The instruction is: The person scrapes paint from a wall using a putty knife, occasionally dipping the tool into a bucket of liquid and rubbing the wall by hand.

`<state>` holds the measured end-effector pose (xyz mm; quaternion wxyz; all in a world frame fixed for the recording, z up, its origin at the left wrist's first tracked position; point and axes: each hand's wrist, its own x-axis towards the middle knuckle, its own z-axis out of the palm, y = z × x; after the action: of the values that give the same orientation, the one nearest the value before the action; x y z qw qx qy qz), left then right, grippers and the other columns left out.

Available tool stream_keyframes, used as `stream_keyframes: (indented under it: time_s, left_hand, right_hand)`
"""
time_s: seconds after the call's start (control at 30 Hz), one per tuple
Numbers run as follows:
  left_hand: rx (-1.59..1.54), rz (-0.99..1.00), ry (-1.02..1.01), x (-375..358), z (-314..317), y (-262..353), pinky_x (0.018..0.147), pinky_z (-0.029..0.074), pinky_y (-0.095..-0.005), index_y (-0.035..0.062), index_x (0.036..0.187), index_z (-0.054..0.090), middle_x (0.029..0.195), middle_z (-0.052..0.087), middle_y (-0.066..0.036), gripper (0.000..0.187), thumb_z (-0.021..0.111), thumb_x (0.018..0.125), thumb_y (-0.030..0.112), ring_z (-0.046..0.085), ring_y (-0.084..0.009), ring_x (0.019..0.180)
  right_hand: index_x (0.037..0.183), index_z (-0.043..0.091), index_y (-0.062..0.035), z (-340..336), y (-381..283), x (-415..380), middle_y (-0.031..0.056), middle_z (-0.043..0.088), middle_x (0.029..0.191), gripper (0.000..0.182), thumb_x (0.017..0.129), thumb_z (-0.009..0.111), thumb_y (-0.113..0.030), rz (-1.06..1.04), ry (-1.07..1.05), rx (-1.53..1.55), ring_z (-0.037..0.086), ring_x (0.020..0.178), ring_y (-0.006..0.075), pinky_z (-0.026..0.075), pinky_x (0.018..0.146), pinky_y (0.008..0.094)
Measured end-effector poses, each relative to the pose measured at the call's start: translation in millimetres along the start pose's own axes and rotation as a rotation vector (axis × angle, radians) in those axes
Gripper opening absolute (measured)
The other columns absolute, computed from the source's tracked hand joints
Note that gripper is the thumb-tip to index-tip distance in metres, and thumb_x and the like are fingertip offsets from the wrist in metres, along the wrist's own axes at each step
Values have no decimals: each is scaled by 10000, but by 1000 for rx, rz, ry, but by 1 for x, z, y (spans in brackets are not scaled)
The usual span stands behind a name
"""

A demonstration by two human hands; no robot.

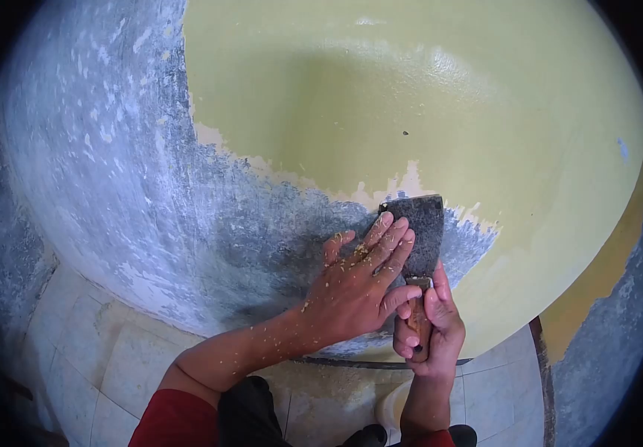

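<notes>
Scraping: my right hand point(427, 328) grips the scraper point(418, 238) handle, left hand point(358, 287) fingers flat on its blade; keep it shallow under the yellow paint point(411, 97) edge.

Room under renovation, probably a home interior. Evidence: plastered wall with glossy pale yellow-green paint point(425, 97) partly stripped, ragged paint edge, bare mottled grey cement surface point(135, 194) exposed across left and lower part. Wide flat metal scraper with wooden handle point(418, 238) pressed on the wall at the paint edge. Floor of pale square ceramic tiles point(113, 357) dusted with yellowish paint flakes and debris along the wall base. Second stripped wall section at right edge point(604, 343).
</notes>
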<state>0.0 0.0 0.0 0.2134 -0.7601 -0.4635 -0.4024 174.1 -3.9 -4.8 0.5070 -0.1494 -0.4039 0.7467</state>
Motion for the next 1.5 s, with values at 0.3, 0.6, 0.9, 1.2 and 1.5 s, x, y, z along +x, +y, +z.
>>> stream_keyframes:
  time_s: [0.3, 0.6, 0.9, 1.2, 1.5]
  left_hand:
    - [6, -15, -80, 4, -18, -4, 1004, 270, -462, 47, 1444, 457, 1517, 433, -122, 618, 556, 961, 420, 388, -229, 1426]
    - [-25, 10, -93, -3, -11, -4, 971, 312, -472, 44, 1439, 462, 1511, 438, -125, 588, 535, 974, 395, 371, -238, 1434]
    - [-70, 35, -112, 1, -9, -9, 951, 308, -460, 53, 1462, 437, 1536, 409, -127, 622, 545, 969, 415, 381, -250, 1431]
    - [-27, 21, -82, 11, -12, -13, 930, 315, -452, 52, 1471, 421, 1535, 406, -138, 636, 568, 952, 390, 382, -274, 1432]
    - [-78, 21, -71, 5, -8, -12, 912, 345, -450, 53, 1480, 409, 1537, 402, -136, 637, 549, 960, 394, 391, -286, 1427]
  right_hand:
    - [1573, 194, -225, 18, 6, -1, 112, 551, 875, 615, 1035, 488, -266, -27, 27, -16, 473, 481, 126, 371, 371, 244]
    - [1575, 168, -263, 11, 14, -9, 121, 554, 881, 616, 1040, 472, -235, -35, 61, 12, 464, 483, 135, 385, 380, 252]
    - [1582, 135, -290, 12, 11, -7, 116, 539, 897, 637, 1042, 470, -239, -49, 24, -2, 463, 506, 132, 380, 394, 248]
    - [1586, 109, -286, 15, 12, -2, 108, 547, 896, 645, 1045, 457, -236, -46, 33, -17, 472, 514, 135, 386, 398, 251]
    - [1584, 122, -291, 18, 11, 0, 112, 527, 902, 645, 1042, 470, -255, -64, 59, -51, 457, 504, 132, 388, 397, 249]
